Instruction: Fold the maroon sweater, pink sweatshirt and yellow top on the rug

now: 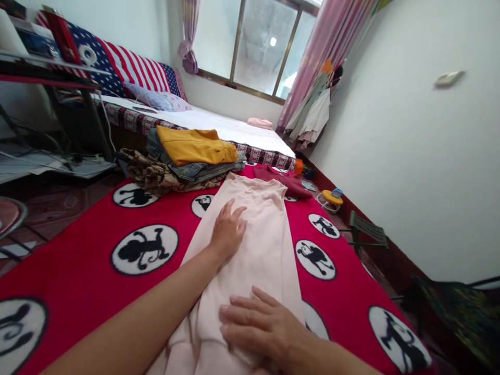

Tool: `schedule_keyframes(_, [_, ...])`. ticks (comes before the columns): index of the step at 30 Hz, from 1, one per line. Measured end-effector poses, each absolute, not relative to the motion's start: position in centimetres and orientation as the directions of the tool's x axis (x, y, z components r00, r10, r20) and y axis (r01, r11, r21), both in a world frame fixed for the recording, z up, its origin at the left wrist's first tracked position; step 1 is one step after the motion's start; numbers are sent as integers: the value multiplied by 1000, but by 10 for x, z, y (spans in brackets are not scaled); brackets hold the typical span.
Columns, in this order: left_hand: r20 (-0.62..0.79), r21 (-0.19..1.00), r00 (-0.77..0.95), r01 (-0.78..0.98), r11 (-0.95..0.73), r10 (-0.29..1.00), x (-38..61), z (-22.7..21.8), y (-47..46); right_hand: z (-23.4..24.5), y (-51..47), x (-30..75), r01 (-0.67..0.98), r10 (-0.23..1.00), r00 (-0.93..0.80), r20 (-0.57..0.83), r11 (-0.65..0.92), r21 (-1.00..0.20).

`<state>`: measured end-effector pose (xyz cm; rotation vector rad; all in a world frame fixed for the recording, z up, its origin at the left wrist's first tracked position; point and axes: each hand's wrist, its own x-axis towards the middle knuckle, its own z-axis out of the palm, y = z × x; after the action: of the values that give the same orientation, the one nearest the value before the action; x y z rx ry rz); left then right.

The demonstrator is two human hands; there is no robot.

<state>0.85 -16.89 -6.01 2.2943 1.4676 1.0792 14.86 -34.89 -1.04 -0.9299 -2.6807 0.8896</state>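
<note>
A pale pink garment (260, 224) lies stretched lengthwise on a red blanket (94, 250) with round monkey prints. I cannot tell exactly what kind of garment it is. My left hand (228, 229) rests on its upper left part with the fingers spread. Nearer to me, my right hand (265, 323) lies flat across its lower part, fingers stretched out. Folds and creases show at the garment's near end, partly under my right hand. Neither hand grips the cloth.
Beyond the garment's far left stands a stack of folded clothes with mustard trousers (195, 145) on top. A folded dark red garment (285, 181) lies at the far right. Behind is a bed (219, 122); a folding stool (367, 229) stands by the right wall.
</note>
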Motion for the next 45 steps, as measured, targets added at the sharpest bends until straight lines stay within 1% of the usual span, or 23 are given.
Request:
schedule_keyframes(2, [521,469,340,652,-595,783,7,-58,-173,-9,-346,154,527,693,-718,68,605,-597])
schedule_keyframes(3, [510,423,424,634,-647,749,6,-59,-176,-11,-342,157,546,753,-642,142,579,-605])
schedule_keyframes(5, [427,342,562,624,-702,708,8,-62,-179,-22,-326,165,581,855,-443,270,503,-640])
schedule_keyframes(7, [353,286,605,657,-698,714,10,-67,-182,-36,-300,173,614,905,-297,305,426,-665])
schedule_keyframes(9, [329,242,606,687,-685,724,12,-71,-182,-48,-268,181,673,930,-256,263,367,-643])
schedule_keyframes(10, [324,227,607,694,-683,725,13,-73,-182,-52,-252,184,718,940,-257,225,342,-607])
schedule_keyframes(12, [318,211,608,703,-679,728,14,-73,-181,-59,-221,190,814,953,-261,152,302,-497])
schedule_keyframes(14, [309,210,601,713,-669,737,14,-73,-180,-64,-196,194,896,967,-230,111,255,-363])
schedule_keyframes(16, [299,215,589,725,-654,751,14,-72,-180,-67,-175,198,945,979,-173,111,196,-262])
schedule_keyframes(17, [295,218,583,730,-648,757,14,-72,-180,-69,-167,200,958,983,-140,119,165,-234])
schedule_keyframes(21, [291,212,575,740,-638,764,16,-73,-180,-73,-138,212,980,990,-35,135,61,-190])
schedule_keyframes(29, [281,187,580,748,-637,764,15,-76,-178,-67,-97,231,977,987,145,73,-131,-169])
schedule_keyframes(33, [274,189,578,751,-632,769,14,-76,-177,-65,-99,228,974,981,179,70,-166,-155])
schedule_keyframes(37, [260,200,585,746,-636,768,13,-74,-176,-64,-120,221,982,987,155,43,-149,-120])
schedule_keyframes(41, [213,204,624,724,-659,752,10,-72,-177,-64,-157,218,994,998,65,0,-65,-84])
schedule_keyframes(43, [183,206,678,682,-702,712,4,-70,-180,-66,-183,218,997,1000,-3,8,3,-79])
schedule_keyframes(45, [156,221,750,607,-763,643,-9,-67,-187,-69,-213,221,992,996,-88,30,90,-89])
